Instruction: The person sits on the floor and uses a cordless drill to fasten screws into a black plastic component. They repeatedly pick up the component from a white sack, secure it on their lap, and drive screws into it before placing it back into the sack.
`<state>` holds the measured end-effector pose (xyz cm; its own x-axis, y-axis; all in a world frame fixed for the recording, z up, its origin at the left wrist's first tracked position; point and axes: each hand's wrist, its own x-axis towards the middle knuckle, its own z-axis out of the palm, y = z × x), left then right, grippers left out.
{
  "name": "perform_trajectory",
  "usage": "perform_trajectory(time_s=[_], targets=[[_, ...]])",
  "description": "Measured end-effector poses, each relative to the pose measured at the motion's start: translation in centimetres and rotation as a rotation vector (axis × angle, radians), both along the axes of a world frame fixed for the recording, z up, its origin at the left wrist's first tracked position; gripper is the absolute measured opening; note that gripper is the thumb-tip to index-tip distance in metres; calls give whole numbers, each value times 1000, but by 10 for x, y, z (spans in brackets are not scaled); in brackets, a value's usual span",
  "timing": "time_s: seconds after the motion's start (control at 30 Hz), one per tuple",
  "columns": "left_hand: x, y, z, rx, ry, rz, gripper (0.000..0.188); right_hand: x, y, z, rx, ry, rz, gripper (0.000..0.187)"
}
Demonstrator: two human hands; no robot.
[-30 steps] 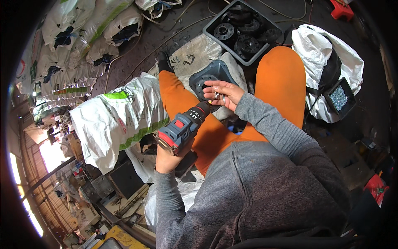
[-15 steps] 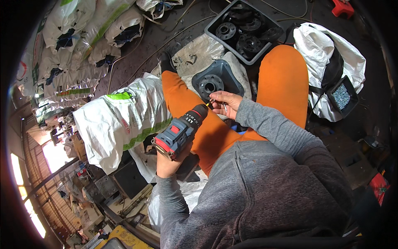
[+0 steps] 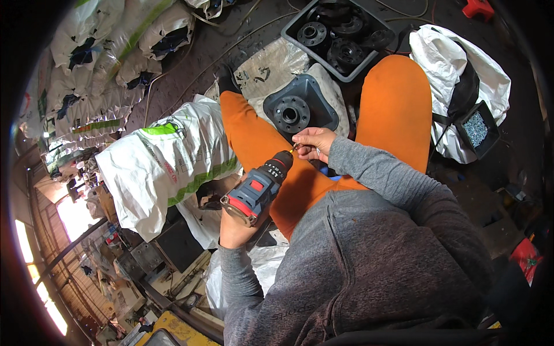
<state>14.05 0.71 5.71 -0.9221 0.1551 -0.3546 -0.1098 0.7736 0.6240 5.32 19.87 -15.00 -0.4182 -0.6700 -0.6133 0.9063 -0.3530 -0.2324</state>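
My left hand (image 3: 235,229) is wrapped round the grip of a grey-and-red cordless drill (image 3: 253,194), which points up and right over my left thigh. At the drill's front, my right hand (image 3: 316,142) pinches a small metal screw against the yellow-banded bit (image 3: 292,150); the fingers hide most of the screw. Just beyond my hands lies a black part with a round, holed flange (image 3: 283,118) and a squarish, dished base (image 3: 314,95). It rests on a dirty pale sack (image 3: 340,92) between my legs, touched by neither hand.
Ahead, a grey crate (image 3: 362,74) holds several black flanged parts (image 3: 346,53). To the right, a black box of silver screws (image 3: 476,130) sits against a white sack (image 3: 433,55). A full white-and-green sack (image 3: 173,155) lies on the left. Cables (image 3: 222,52) cross the dark floor.
The drill has shifted slightly right, its front closer to my right fingers. My right hand remains pinched at the bit. The view has tilted a little.
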Motion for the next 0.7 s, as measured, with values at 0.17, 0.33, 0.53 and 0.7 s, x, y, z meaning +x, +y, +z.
perform_trajectory(time_s=[0.17, 0.33, 0.53, 0.7], targets=[[-8, -3, -9, -5, 6, 22, 41, 8, -2, -4, 232, -23, 20, 33], [-29, -8, -10, 76, 1, 162, 27, -8, 2, -40, 551, 120, -326, 29], [-49, -21, -27, 16, -51, 128, 29, -29, -11, -30, 626, 181, -260, 32], [-66, -31, -39, -96, -35, -26, 32, -31, -10, -33, 589, 233, -219, 34]])
